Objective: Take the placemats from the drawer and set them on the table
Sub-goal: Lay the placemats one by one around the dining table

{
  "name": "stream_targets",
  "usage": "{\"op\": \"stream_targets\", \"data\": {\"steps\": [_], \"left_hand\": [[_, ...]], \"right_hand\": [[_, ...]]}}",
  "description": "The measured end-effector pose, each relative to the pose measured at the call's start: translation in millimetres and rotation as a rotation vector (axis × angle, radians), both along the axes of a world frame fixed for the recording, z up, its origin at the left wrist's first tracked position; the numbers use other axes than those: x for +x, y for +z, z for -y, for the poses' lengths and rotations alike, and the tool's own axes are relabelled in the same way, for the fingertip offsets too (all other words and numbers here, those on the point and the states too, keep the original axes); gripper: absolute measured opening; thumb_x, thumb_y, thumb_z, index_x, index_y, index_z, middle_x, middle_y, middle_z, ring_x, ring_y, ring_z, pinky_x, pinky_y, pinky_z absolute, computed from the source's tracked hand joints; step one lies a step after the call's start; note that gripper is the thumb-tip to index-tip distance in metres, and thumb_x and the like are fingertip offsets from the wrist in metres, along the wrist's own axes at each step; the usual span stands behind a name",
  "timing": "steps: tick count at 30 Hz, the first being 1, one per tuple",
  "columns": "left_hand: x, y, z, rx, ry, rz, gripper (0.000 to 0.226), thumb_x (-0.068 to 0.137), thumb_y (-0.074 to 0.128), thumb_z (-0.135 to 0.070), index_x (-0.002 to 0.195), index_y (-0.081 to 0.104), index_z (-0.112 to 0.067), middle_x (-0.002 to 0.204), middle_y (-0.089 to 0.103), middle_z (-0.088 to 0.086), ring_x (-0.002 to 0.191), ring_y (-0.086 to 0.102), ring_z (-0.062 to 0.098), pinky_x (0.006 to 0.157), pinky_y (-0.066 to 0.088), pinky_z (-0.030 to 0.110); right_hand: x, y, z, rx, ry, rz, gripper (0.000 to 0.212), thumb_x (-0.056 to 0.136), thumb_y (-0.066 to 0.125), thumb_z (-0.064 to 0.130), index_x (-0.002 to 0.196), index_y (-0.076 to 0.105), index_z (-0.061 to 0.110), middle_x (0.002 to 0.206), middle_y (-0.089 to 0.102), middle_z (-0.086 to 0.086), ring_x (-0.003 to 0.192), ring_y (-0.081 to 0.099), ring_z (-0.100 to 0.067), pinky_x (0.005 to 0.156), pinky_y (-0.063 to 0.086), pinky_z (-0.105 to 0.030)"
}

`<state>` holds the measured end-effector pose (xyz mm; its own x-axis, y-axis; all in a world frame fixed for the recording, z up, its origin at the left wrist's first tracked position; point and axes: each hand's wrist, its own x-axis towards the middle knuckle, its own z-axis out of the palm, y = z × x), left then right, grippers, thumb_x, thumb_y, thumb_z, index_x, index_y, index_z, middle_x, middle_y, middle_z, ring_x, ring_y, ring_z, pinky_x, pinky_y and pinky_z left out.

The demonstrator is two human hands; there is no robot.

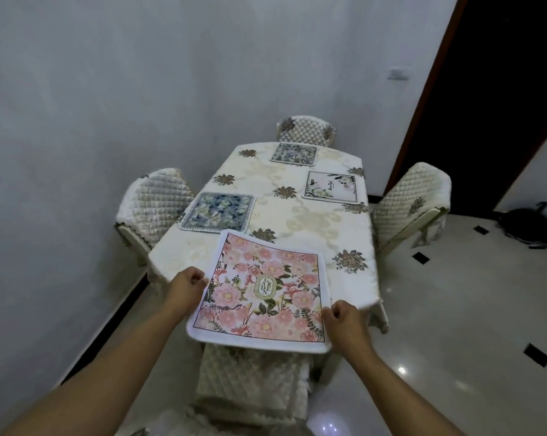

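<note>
A pink floral placemat [262,294] with a white border hangs over the near end of the table [297,215], held flat between both hands. My left hand [188,283] grips its left edge and my right hand [343,319] grips its right edge near the front corner. Three other placemats lie on the cream flowered tablecloth: a blue floral one [217,210] at the left, a pale one with green leaves [330,187] at the right, and a blue-green one [294,153] at the far end. No drawer is in view.
Quilted cream chairs stand around the table: one on the left [154,202], one on the right [410,199], one at the far end [306,129] and one right below the held mat [253,382]. A white wall runs along the left. A dark doorway [486,105] opens at the right.
</note>
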<state>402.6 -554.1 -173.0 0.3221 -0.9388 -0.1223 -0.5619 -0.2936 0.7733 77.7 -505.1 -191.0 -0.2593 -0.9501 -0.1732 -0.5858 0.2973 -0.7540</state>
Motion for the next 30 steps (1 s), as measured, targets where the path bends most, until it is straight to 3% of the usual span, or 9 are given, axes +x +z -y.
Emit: {"op": "stream_targets", "data": {"steps": [3, 7, 12, 22, 25, 27, 29, 30], "left_hand": [[2.2, -21.3, 28.2, 0.064, -0.012, 0.005, 0.013, 0.092, 0.060, -0.016, 0.083, 0.059, -0.007, 0.081, 0.063, 0.007, 0.080, 0.057, 0.026, 0.068, 0.040, 0.033], [9.1, -55.0, 82.9, 0.117, 0.005, 0.016, 0.014, 0.092, 0.059, -0.018, 0.083, 0.059, -0.008, 0.080, 0.065, 0.008, 0.078, 0.059, 0.024, 0.066, 0.043, 0.033], [23.5, -95.0, 149.3, 0.154, -0.001, 0.040, 0.014, 0.094, 0.058, -0.019, 0.083, 0.059, -0.010, 0.080, 0.064, 0.006, 0.075, 0.058, 0.021, 0.062, 0.040, 0.032], [57.0, -183.7, 225.8, 0.144, -0.132, 0.145, 0.009, 0.095, 0.055, -0.017, 0.087, 0.056, -0.012, 0.079, 0.059, 0.004, 0.079, 0.057, 0.026, 0.064, 0.039, 0.034], [57.0, -201.3, 219.9, 0.134, -0.148, 0.212, 0.008, 0.091, 0.059, -0.019, 0.090, 0.057, -0.011, 0.083, 0.060, 0.006, 0.082, 0.058, 0.030, 0.067, 0.046, 0.037], [53.5, -214.6, 212.2, 0.037, -0.216, 0.440, 0.025, 0.086, 0.064, -0.023, 0.104, 0.059, -0.007, 0.098, 0.061, 0.015, 0.091, 0.056, 0.036, 0.075, 0.048, 0.043], [39.1, -220.9, 203.0, -0.083, -0.319, 0.560, 0.043, 0.083, 0.058, -0.026, 0.120, 0.056, -0.004, 0.118, 0.058, 0.020, 0.105, 0.054, 0.039, 0.087, 0.047, 0.048], [29.6, -222.4, 199.0, -0.120, -0.388, 0.564, 0.049, 0.084, 0.051, -0.029, 0.126, 0.053, -0.004, 0.126, 0.056, 0.019, 0.113, 0.052, 0.038, 0.094, 0.045, 0.050]], "right_hand": [[5.1, -18.3, 25.4, 0.023, -0.035, 0.004, 0.031, 0.091, 0.057, 0.029, 0.071, 0.054, 0.006, 0.064, 0.061, -0.010, 0.058, 0.055, -0.021, 0.054, 0.041, -0.031], [12.3, -47.8, 84.9, 0.028, -0.015, -0.050, 0.034, 0.093, 0.056, 0.028, 0.064, 0.047, 0.014, 0.058, 0.054, -0.001, 0.054, 0.049, -0.013, 0.049, 0.032, -0.029], [28.8, -91.6, 155.0, 0.058, 0.001, -0.039, 0.035, 0.094, 0.055, 0.028, 0.063, 0.044, 0.015, 0.058, 0.053, -0.002, 0.057, 0.051, -0.015, 0.054, 0.036, -0.031], [72.0, -177.8, 199.0, 0.119, -0.056, -0.141, 0.034, 0.095, 0.052, 0.030, 0.066, 0.044, 0.015, 0.060, 0.053, -0.001, 0.059, 0.052, -0.018, 0.055, 0.036, -0.035], [77.0, -190.6, 193.3, 0.168, -0.069, -0.288, 0.026, 0.093, 0.055, 0.031, 0.074, 0.046, 0.016, 0.070, 0.058, -0.006, 0.068, 0.057, -0.029, 0.060, 0.044, -0.038], [82.2, -196.1, 191.6, 0.045, -0.059, -0.479, 0.019, 0.083, 0.066, 0.025, 0.085, 0.052, 0.013, 0.081, 0.059, -0.011, 0.075, 0.057, -0.034, 0.061, 0.047, -0.040], [99.2, -200.0, 195.2, -0.081, 0.036, -0.595, 0.033, 0.077, 0.069, 0.022, 0.104, 0.058, 0.006, 0.098, 0.062, -0.017, 0.088, 0.059, -0.038, 0.069, 0.052, -0.043], [113.2, -202.0, 198.9, -0.142, 0.120, -0.613, 0.040, 0.080, 0.065, 0.022, 0.115, 0.058, 0.004, 0.111, 0.063, -0.018, 0.099, 0.060, -0.038, 0.081, 0.053, -0.045]]}}
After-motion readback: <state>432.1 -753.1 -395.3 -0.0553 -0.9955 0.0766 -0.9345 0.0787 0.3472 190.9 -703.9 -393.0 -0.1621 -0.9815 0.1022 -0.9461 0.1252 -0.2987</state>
